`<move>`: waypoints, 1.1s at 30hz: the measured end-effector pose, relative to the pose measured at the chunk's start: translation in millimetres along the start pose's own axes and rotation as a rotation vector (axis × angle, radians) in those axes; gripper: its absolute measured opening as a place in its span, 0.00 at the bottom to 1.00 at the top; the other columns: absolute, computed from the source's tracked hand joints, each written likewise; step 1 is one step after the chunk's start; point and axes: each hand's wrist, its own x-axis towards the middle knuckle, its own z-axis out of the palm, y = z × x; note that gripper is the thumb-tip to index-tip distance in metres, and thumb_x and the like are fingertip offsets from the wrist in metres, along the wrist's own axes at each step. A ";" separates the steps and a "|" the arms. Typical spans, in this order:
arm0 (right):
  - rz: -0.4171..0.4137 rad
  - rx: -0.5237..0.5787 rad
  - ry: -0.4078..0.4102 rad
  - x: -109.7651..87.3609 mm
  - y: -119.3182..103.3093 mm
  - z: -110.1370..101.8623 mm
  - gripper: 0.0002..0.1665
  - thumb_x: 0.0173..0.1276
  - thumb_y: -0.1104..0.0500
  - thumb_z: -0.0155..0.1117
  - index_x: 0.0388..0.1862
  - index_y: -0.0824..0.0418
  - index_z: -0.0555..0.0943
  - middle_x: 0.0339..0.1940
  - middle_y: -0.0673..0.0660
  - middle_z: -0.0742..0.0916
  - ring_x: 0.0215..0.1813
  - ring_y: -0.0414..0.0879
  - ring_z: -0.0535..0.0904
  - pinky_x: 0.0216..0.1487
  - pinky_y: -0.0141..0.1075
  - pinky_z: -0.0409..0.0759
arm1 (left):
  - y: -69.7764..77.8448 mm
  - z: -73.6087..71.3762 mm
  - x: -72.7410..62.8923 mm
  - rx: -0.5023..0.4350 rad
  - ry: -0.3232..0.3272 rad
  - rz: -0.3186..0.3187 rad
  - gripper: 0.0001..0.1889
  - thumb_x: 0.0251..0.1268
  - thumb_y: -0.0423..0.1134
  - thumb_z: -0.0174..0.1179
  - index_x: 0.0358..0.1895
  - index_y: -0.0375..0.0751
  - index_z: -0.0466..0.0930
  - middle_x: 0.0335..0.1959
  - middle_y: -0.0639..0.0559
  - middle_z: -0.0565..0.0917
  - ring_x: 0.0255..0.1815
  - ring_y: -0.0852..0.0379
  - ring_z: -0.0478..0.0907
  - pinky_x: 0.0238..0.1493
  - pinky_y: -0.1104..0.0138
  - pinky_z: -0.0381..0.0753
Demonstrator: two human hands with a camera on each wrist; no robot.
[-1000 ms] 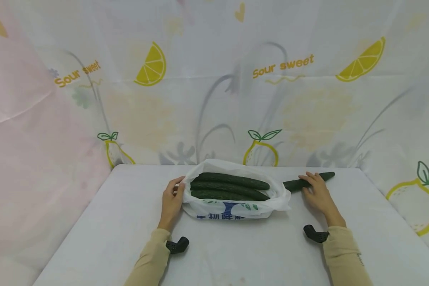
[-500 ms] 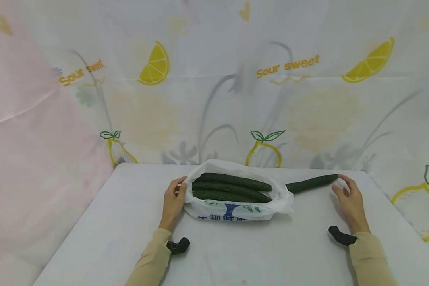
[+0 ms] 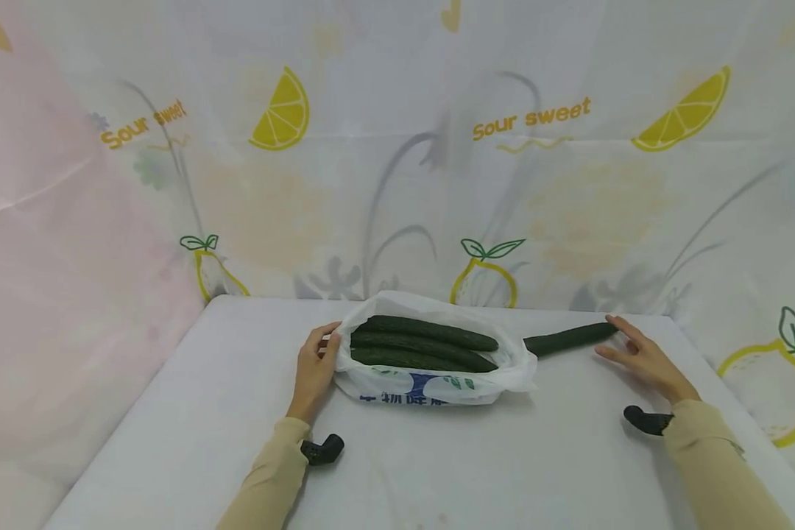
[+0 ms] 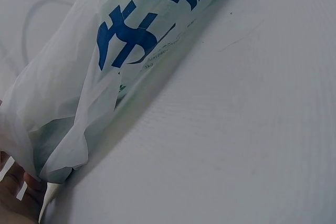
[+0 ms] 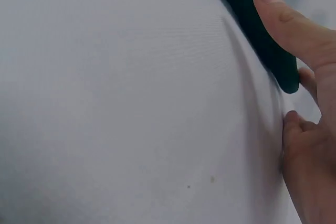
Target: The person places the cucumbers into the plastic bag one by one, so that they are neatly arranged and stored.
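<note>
A white plastic bag (image 3: 384, 383) with blue and green print lies on the table, its mouth facing up. Several dark green cucumbers (image 3: 424, 342) lie side by side inside it. At the bag's left end, my left hand (image 3: 316, 368) holds the rim between thumb and fingers. One more cucumber (image 3: 566, 340) lies outside, its left end against the bag's right end. My right hand (image 3: 645, 359) is at this cucumber's far right end, a fingertip touching the tip and the thumb apart on the near side. In the right wrist view, the thumb (image 5: 294, 24) crosses in front of the cucumber.
A white-covered table (image 3: 464, 464) reaches back to a hanging cloth (image 3: 384, 184) printed with lemons and lettering. The cloth also closes in the left and right sides. Black wrist devices (image 3: 321, 450) sit at both sleeves.
My right hand has slid rightward along the loose cucumber from its middle to its right tip, then turned slightly with the forearm swinging right. My left hand has stayed at the bag.
</note>
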 end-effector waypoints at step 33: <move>-0.093 -0.115 0.376 -32.7 12.4 31.0 0.26 0.63 0.47 0.65 0.57 0.58 0.78 0.48 0.34 0.76 0.55 0.36 0.63 0.54 0.56 0.60 | -0.6 -1.1 1.2 -0.016 0.001 0.011 0.16 0.72 0.44 0.51 0.58 0.46 0.77 0.54 0.47 0.79 0.43 0.54 0.77 0.43 0.70 0.75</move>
